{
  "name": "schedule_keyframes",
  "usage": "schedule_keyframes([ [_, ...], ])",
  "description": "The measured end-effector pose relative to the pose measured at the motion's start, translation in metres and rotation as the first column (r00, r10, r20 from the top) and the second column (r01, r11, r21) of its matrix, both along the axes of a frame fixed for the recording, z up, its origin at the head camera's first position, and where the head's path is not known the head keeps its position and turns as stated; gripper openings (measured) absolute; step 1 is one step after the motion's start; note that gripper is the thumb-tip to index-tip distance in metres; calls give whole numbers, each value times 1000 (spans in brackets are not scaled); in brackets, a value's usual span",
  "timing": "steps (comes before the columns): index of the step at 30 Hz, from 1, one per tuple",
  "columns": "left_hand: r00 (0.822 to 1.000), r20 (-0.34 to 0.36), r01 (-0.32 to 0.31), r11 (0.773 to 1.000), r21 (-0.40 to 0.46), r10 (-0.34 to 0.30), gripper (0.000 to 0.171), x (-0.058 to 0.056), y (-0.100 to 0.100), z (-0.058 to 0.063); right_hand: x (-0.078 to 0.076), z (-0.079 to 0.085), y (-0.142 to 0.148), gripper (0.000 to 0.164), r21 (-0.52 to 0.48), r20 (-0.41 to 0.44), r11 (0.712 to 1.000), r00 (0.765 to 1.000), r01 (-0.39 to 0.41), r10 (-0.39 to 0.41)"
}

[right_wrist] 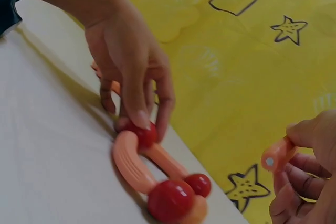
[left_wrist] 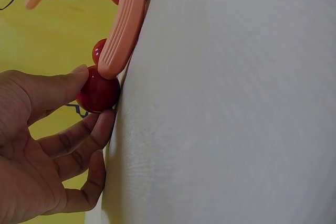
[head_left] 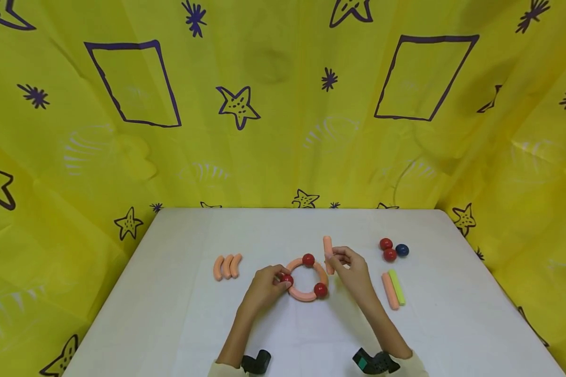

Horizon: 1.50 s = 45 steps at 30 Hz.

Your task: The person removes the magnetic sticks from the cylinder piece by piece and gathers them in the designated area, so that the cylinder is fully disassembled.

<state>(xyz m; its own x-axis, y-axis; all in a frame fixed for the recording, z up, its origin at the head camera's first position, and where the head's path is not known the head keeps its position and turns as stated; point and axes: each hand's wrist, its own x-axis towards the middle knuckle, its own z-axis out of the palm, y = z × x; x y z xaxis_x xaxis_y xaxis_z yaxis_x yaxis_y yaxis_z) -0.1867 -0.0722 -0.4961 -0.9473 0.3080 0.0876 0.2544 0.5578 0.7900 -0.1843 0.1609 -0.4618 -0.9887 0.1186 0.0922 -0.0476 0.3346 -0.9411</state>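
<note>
Here at the middle of the bench (head_left: pixel 193 324), the left hand (head_left: pixel 264 285) has thumb and fingers pinched around a red ball (head_left: pixel 287 280), the leftmost of three in a ring (head_left: pixel 303 296). That ring lies on the bench, three curved orange rods alternating with three red balls: a top ball (head_left: pixel 308 259) at the far side, a lower-right ball (head_left: pixel 320 290) nearer the person, and the one under those fingers. In the left wrist view, the end of a grooved curved rod touches the pinched ball.

Over to the right hand (head_left: pixel 354 269), and it's grasping a straight orange rod (head_left: pixel 327 245) between thumb and fingers! The rod is raised off the bench, just right of the ring, and the right wrist view catches a small silvery disc in its end.

Out on the left, three short curved orange pieces (head_left: pixel 227 266) lie side by side. On the far right, two red balls (head_left: pixel 388 250) cluster with a dark blue ball (head_left: pixel 402 250), and nearer the person a second straight orange rod (head_left: pixel 390 291) lies right alongside a lime-green rod (head_left: pixel 398 287). Dark devices are strapped at both wrists, below pale sleeves, and behind everything hangs a yellow curtain (head_left: pixel 283 157), all starfish and hand-drawn outlines.
</note>
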Motion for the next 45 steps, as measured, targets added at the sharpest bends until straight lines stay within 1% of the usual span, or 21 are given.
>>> schedule_keyframes([
  [5,1000,6,-4,1000,-16,4,16,1,0,1,8,6,34,30,99,26,992,997,75,-78],
  [9,1000,10,-6,1000,-16,6,16,1,1,1,16,11,63,33,191,32,972,989,139,-148],
  [13,1000,13,-14,1000,-22,14,15,1,1,0,23,10,90,36,245,53,951,977,187,-205],
  [16,1000,21,-17,1000,-25,18,15,1,2,0,28,7,110,39,271,101,937,962,219,-254],
  [19,999,26,-20,999,-25,21,16,2,2,0,33,2,127,46,300,184,925,938,232,-294],
  [22,999,31,-24,1000,-19,25,15,2,3,0,36,-4,141,50,342,239,911,917,229,-320],
  [24,999,36,-26,1000,-15,27,14,3,3,1,37,-7,149,52,364,263,907,911,212,-318],
  [26,999,39,-27,1000,-15,27,14,3,3,1,37,-9,155,51,380,269,903,911,199,-314],
  [28,999,37,-27,999,-18,28,14,3,3,1,38,-12,159,50,381,297,908,907,174,-299],
  [32,999,33,-27,999,-22,28,15,2,2,1,39,-17,160,49,375,320,916,907,144,-274],
  [35,999,29,-29,999,-18,29,15,2,1,1,37,-21,158,49,366,320,921,911,133,-259],
  [37,999,30,-29,999,-15,29,16,2,1,0,36,-23,157,50,370,314,920,914,131,-257],
  [42,999,39,-22,1000,-15,22,16,2,1,-1,37,-31,155,48,430,285,891,915,143,-284],
  [45,999,37,-21,1000,-19,22,15,1,2,-1,39,-34,153,47,460,262,876,920,146,-291],
])
